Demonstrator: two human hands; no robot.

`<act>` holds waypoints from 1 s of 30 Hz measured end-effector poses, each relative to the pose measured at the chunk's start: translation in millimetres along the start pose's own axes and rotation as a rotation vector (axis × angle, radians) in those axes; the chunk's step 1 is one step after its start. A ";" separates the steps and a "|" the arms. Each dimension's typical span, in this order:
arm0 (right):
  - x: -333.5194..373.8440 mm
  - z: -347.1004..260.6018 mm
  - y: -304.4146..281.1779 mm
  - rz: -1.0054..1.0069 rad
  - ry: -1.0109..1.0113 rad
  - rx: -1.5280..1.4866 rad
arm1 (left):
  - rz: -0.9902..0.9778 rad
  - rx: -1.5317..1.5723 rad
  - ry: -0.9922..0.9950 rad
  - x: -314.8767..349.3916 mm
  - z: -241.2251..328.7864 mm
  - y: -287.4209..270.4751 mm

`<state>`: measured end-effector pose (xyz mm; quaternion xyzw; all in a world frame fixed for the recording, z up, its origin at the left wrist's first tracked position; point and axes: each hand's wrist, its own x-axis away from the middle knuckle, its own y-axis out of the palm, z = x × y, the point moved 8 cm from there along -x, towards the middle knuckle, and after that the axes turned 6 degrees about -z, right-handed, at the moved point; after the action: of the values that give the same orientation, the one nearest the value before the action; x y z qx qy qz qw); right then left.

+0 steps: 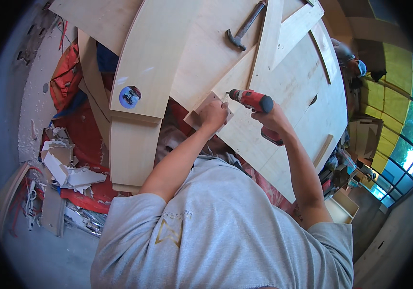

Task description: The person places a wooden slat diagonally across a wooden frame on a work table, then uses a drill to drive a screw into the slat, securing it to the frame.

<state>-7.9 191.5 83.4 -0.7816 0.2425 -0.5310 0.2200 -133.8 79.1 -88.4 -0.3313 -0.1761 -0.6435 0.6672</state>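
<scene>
The person's left hand (215, 114), at the centre of the frame, is closed over a small, pale, rectangular wooden block (208, 101), pressing or gripping it at the near-left edge of a broad, pale plywood panel (293, 111); the fingers hide much of the block. The right hand (275, 119), just right of centre, is wrapped around the grip of a red-and-black cordless drill (252, 100), its chuck pointing left. The drill's tip stands close to the block's upper corner; whether it touches the wood, and whether it carries a bare bit or a screw, cannot be told. The step in hand is judged to be drilling or driving a fastener at the block. The next move appears to call for a steady left hand, fingers clear of the tip, and the drill squared to the wood before pressure is applied; slipping off the corner is the evident risk. A dark claw hammer (241, 30) lies unheld on the panel, upper middle of the frame.
</scene>
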 end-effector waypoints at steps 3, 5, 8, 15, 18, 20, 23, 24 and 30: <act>3.8 4.4 -0.5 0.027 -0.027 -0.010 | -0.029 0.032 0.028 0.1 1.6 -1.1; 9.4 11.4 1.8 -0.002 0.065 -0.006 | -0.113 0.046 0.053 -2.1 1.6 1.5; 28.9 2.6 0.0 0.020 0.074 -0.028 | -0.348 0.508 -0.010 -11.8 -14.2 15.3; 80.0 35.0 9.2 0.173 0.014 -0.338 | -0.563 0.796 -0.071 12.5 10.2 13.8; 98.1 43.6 15.5 0.203 0.021 -0.377 | -0.596 0.946 -0.019 11.7 13.2 22.9; 115.1 46.5 14.8 0.220 0.066 -0.395 | -0.564 0.985 -0.024 11.4 17.7 23.7; 131.7 56.6 21.1 0.221 0.076 -0.428 | -0.538 0.934 -0.055 8.3 24.2 27.9; 137.9 56.9 19.2 0.241 0.080 -0.446 | -0.506 0.880 -0.059 7.4 28.8 26.5; 167.2 67.8 16.9 0.332 0.114 -0.494 | -0.393 0.434 -0.004 1.4 50.1 24.6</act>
<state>106.4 81.7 171.2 -0.7300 0.5007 -0.4558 0.0927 -100.1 110.4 -56.8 -0.1415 -0.3718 -0.7071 0.5845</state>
